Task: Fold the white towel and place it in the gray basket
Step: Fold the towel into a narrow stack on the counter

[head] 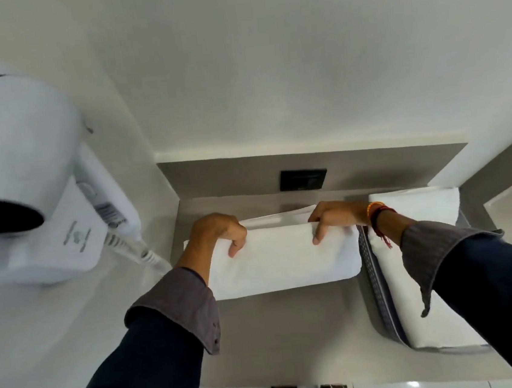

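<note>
A: Where is the towel?

B: It lies folded into a thick oblong on the gray counter, its long side across the view, just left of the basket. Loose layers show along its far edge.

A: And the hands?

B: The left hand curls over the far-left edge, thumb on top, pinching the layers. The right hand does the same at the far-right edge. Both are closed on the cloth.

A: What makes this step go well?

B: Probably keeping both grips level, so the layers stay stacked when the person lifts or turns the fold. Pinching all the layers matters; a missed one would likely sag open.

A: Is there room in the basket?

B: It already holds folded white towels, so this one should probably go on top, lowered flat rather than dropped. The hair dryer on the left wall is well apart from that path.
</note>
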